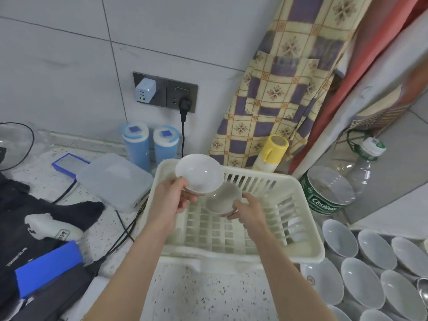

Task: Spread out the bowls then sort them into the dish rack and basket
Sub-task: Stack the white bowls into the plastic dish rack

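Basket [234, 249]: cream slatted plastic, on the speckled counter [203, 295]; landmark for all entries below.

Left hand [172, 198]: over the basket's left rim, fingers and thumb curled round the near edge of a white bowl [198, 173]. That bowl is tilted, its hollow facing the camera, raised above the basket's far left corner.

Right hand [246, 208]: inside the basket, near its middle, fingers gripping the right edge of a second bowl [223, 200]. This bowl sits lower than the first and partly behind it; whether it touches the basket floor cannot be told.

Spread bowls [361, 262]: right of the basket, a group of white bowls lying close together in rows, hollows up. One nearest the basket's front right corner bears a small mark, unreadable.

Water bottle [328, 193]: just right of the basket's far corner, clear, lying on its side, green label reading "Cestbon".

Yellow-capped bottle [273, 150]: behind the basket's far rim, against a patterned cloth [284, 89].

Two blue canisters [150, 144]: behind the basket's far left corner, below a wall socket [165, 91] with a white charger and a black plug.

Clear lidded box [114, 179]: left of the basket.

Black fabric [34, 218]: well left of the basket, carrying white lettering too small to read.
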`<state>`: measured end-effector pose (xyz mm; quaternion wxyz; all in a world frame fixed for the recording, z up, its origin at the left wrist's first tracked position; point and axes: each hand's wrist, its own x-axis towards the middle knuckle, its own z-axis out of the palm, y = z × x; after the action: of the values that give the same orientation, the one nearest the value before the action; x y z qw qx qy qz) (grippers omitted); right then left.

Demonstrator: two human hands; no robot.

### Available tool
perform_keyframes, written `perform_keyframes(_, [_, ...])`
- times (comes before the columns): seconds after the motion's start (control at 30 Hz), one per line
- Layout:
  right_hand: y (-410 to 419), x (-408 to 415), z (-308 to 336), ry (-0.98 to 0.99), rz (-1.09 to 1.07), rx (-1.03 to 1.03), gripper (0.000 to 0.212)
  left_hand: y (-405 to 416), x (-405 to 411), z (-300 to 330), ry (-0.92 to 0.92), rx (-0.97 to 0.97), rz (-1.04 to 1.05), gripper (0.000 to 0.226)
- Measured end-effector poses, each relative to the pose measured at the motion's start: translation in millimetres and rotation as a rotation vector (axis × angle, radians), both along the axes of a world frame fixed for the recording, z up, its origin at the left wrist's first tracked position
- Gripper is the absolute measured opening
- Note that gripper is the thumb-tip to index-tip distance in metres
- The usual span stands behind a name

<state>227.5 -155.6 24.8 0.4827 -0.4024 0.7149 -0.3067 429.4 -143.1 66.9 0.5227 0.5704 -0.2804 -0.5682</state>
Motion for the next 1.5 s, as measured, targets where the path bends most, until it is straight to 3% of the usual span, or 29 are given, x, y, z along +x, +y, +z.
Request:
perform_keyframes(0.17, [-16.3, 11.6, -21.8, -0.116, 0.02, 0.113, 0.048, -17.3, 1.5, -14.6, 0.056, -0.019, 0.096, 0.013])
perform_keyframes(0.4, [-22.7, 19.2, -40.3, -0.218, 0.031, 0.165, 0.049, -26.9, 2.1, -18.4, 0.096, 0.009, 0.054, 0.011])
perform_keyframes(0.6, [-15.0, 19.3, -52.5, -0.255, 0.03, 0.192, 0.031, -27.2, -0.8, -22.2, 0.054, 0.005, -0.005, 0.011])
perform_keyframes(0.77, [-16.7, 18.4, -51.2, -0.339, -0.02, 0.262, 0.034, -30.8, -1.8, -35.9, -0.014, 0.038, -0.037, 0.012])
perform_keyframes(0.83, [-14.6, 20.0, -45.9, -0.3, -0.002, 0.27, 0.03, -30.3, -1.9, -41.2, -0.051, 0.036, -0.04, 0.023])
perform_keyframes(0.9, [-9.9, 19.3, -46.0, -0.091, 0.036, 0.167, 0.033, -30.2, -2.2, -44.7, -0.077, 0.016, -0.044, 0.03])
perform_keyframes(1.0, [-1.5, 15.8, -45.1, 0.303, -0.012, -0.164, 0.041, -30.6, -3.4, -48.3, -0.142, 0.013, -0.083, 0.032])
perform_keyframes(1.1, [0.5, 15.2, -45.3, 0.195, 0.03, -0.386, 0.047, -30.4, -6.6, -48.3, -0.214, 0.009, -0.153, 0.031])
perform_keyframes(1.3, [-2.1, 21.3, -43.0, -0.253, -0.048, -0.387, 0.03, -27.7, -11.1, -47.0, -0.234, 0.031, -0.28, 0.03])
perform_keyframes(1.4, [-5.4, 18.5, -42.4, -0.25, -0.036, -0.349, 0.024, -24.9, -13.2, -50.0, -0.33, 0.031, -0.354, 0.031])
perform_keyframes(1.5, [-5.9, 18.2, -45.5, -0.175, -0.013, -0.337, 0.035, -23.9, -14.6, -53.3, -0.359, 0.031, -0.37, 0.026])
